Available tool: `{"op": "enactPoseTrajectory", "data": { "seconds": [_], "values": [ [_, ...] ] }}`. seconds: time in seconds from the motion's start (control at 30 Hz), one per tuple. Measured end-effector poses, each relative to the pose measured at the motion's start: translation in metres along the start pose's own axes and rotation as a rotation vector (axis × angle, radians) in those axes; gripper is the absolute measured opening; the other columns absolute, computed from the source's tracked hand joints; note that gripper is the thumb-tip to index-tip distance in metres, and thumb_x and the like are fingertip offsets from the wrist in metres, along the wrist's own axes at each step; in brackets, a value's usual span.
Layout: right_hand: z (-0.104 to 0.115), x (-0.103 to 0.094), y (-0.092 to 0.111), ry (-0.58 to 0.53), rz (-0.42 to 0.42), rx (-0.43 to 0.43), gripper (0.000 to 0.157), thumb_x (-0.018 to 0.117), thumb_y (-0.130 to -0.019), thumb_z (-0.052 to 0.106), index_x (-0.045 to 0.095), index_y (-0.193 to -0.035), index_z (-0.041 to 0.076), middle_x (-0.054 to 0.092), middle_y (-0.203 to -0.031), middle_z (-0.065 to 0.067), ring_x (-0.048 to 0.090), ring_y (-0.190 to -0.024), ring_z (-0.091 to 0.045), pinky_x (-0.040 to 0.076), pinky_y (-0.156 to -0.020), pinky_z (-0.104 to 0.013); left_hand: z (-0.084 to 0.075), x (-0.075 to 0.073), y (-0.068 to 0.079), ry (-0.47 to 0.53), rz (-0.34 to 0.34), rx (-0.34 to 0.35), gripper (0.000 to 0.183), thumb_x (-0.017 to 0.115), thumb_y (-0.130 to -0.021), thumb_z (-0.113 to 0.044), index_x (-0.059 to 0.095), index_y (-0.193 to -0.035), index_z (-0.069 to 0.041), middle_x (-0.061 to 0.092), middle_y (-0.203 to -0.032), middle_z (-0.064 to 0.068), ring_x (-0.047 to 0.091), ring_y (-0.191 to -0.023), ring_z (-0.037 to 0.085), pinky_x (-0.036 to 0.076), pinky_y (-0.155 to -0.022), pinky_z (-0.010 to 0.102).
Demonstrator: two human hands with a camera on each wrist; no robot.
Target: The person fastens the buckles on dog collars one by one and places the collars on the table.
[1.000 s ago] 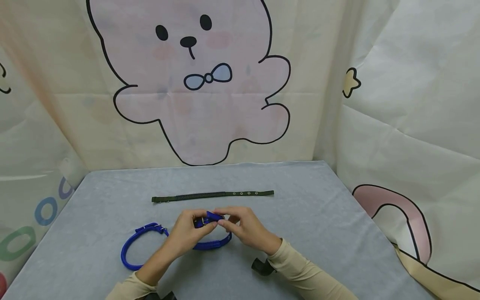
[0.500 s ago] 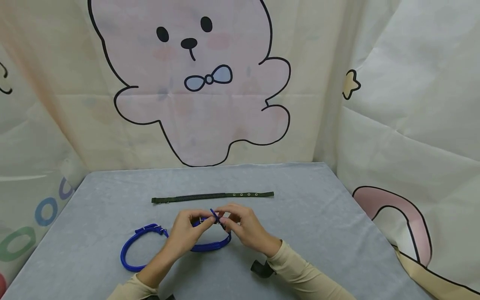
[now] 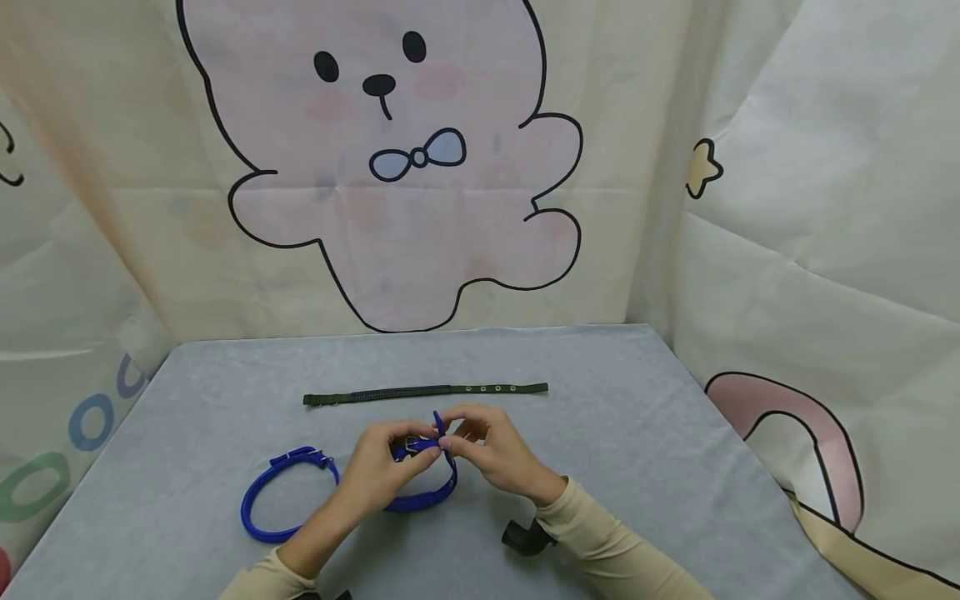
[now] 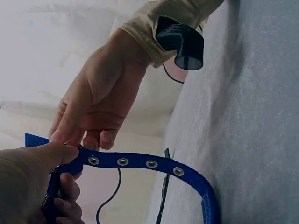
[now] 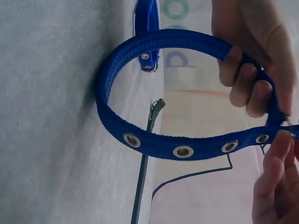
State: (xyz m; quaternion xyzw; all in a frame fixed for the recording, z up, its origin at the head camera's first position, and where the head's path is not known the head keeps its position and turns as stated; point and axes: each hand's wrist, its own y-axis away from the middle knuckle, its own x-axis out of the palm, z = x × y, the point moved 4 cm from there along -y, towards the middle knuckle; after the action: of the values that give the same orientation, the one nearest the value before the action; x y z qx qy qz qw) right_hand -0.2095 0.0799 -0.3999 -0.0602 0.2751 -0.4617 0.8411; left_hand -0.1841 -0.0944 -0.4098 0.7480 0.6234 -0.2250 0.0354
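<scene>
Both hands hold a blue collar (image 3: 420,501) bent into a loop above the table, with metal-rimmed eyelets along its strap in the right wrist view. My left hand (image 3: 372,471) pinches it by the buckle end between thumb and fingers. On the other side, my right hand (image 3: 492,454) pinches the strap near its tip, which sticks up between the two hands. Fingers partly cover the buckle. A second blue collar (image 3: 252,505), closed into a ring, lies on the table left of my left hand.
A dark green collar (image 3: 420,392) is stretched out straight beyond the hands, eyelets toward the right. Grey cloth covers the table (image 3: 637,433). Printed curtains (image 3: 480,208) hang behind and at both sides.
The strap's tip has turned from lying across the buckle to standing upright between the hands. My right hand has risen slightly. The other collars have stayed in place.
</scene>
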Motion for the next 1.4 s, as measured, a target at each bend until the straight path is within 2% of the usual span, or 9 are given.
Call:
{"op": "enactPoseTrajectory", "data": {
  "seconds": [0.27, 0.37, 0.53, 0.67, 0.8, 0.87, 1.03, 1.2, 1.4],
  "values": [
    [-0.001, -0.002, 0.001, 0.035, -0.036, 0.006, 0.021, 0.065, -0.099, 0.012, 0.069, -0.119, 0.005, 0.072, -0.109, -0.016, 0.068, -0.079, -0.014, 0.055, -0.069, -0.025, 0.000, 0.004, 0.000, -0.154, -0.002, -0.059, 0.014, 0.082, -0.085, -0.018, 0.077, -0.099, -0.016, 0.073, -0.088, -0.002, 0.053, -0.069, 0.007, 0.045, -0.059, 0.023],
    [-0.004, 0.001, 0.001, 0.029, -0.028, 0.007, 0.020, 0.062, -0.101, 0.012, 0.067, -0.119, 0.005, 0.072, -0.108, -0.016, 0.069, -0.081, -0.023, 0.056, -0.071, -0.026, 0.000, 0.004, -0.001, -0.195, -0.023, -0.076, 0.016, 0.083, -0.084, -0.018, 0.077, -0.100, -0.017, 0.072, -0.088, -0.003, 0.053, -0.068, 0.008, 0.044, -0.059, 0.023],
    [-0.003, 0.005, 0.002, 0.073, -0.029, -0.073, 0.018, 0.059, -0.102, 0.009, 0.064, -0.119, 0.006, 0.072, -0.107, -0.015, 0.069, -0.085, -0.022, 0.057, -0.072, -0.027, -0.001, 0.004, -0.001, -0.254, -0.028, -0.081, 0.021, 0.084, -0.083, -0.020, 0.078, -0.103, -0.018, 0.071, -0.085, -0.005, 0.052, -0.065, 0.006, 0.042, -0.056, 0.023],
    [-0.001, 0.006, 0.004, 0.135, -0.045, -0.131, 0.019, 0.061, -0.100, 0.007, 0.066, -0.119, 0.008, 0.072, -0.106, -0.012, 0.067, -0.088, -0.016, 0.056, -0.073, -0.026, -0.002, 0.005, -0.001, -0.279, 0.006, -0.065, 0.021, 0.084, -0.083, -0.021, 0.078, -0.103, -0.017, 0.073, -0.087, -0.005, 0.053, -0.066, 0.005, 0.043, -0.056, 0.022],
    [-0.002, 0.008, 0.005, 0.120, -0.049, -0.137, 0.019, 0.060, -0.100, 0.007, 0.066, -0.119, 0.008, 0.072, -0.107, -0.012, 0.067, -0.090, -0.018, 0.056, -0.073, -0.027, -0.001, 0.006, 0.000, -0.315, 0.057, -0.053, 0.022, 0.083, -0.084, -0.022, 0.078, -0.104, -0.017, 0.075, -0.093, -0.005, 0.057, -0.072, 0.003, 0.046, -0.061, 0.022],
    [-0.002, 0.009, 0.005, 0.091, -0.051, -0.127, 0.019, 0.059, -0.101, 0.007, 0.064, -0.120, 0.007, 0.071, -0.108, -0.013, 0.068, -0.090, -0.020, 0.057, -0.072, -0.027, 0.000, 0.005, -0.001, -0.303, 0.064, -0.063, 0.023, 0.082, -0.085, -0.022, 0.078, -0.106, -0.017, 0.074, -0.095, -0.005, 0.056, -0.073, 0.004, 0.045, -0.061, 0.022],
    [-0.006, 0.009, 0.003, 0.020, -0.095, -0.099, 0.024, 0.054, -0.104, 0.005, 0.056, -0.127, 0.005, 0.068, -0.105, -0.019, 0.067, -0.080, -0.024, 0.058, -0.064, -0.032, 0.003, 0.000, -0.002, -0.146, 0.060, -0.074, 0.026, 0.077, -0.089, -0.016, 0.075, -0.115, -0.014, 0.075, -0.100, 0.002, 0.060, -0.079, 0.009, 0.048, -0.065, 0.023],
    [-0.009, 0.007, 0.002, -0.044, -0.159, -0.108, 0.027, 0.052, -0.104, 0.001, 0.043, -0.129, 0.003, 0.066, -0.102, -0.028, 0.065, -0.070, -0.024, 0.059, -0.061, -0.036, 0.004, -0.002, -0.002, -0.046, 0.110, -0.070, 0.033, 0.069, -0.093, -0.010, 0.064, -0.125, -0.013, 0.074, -0.100, 0.008, 0.061, -0.077, 0.013, 0.049, -0.066, 0.025],
    [-0.010, 0.003, 0.001, -0.029, -0.206, -0.128, 0.022, 0.052, -0.103, 0.001, 0.049, -0.125, 0.004, 0.064, -0.104, -0.027, 0.064, -0.071, -0.027, 0.059, -0.060, -0.034, 0.004, -0.008, -0.003, 0.037, 0.117, -0.090, 0.036, 0.068, -0.095, -0.014, 0.056, -0.128, -0.008, 0.075, -0.097, 0.012, 0.054, -0.069, 0.012, 0.044, -0.062, 0.025]
  ]
}}
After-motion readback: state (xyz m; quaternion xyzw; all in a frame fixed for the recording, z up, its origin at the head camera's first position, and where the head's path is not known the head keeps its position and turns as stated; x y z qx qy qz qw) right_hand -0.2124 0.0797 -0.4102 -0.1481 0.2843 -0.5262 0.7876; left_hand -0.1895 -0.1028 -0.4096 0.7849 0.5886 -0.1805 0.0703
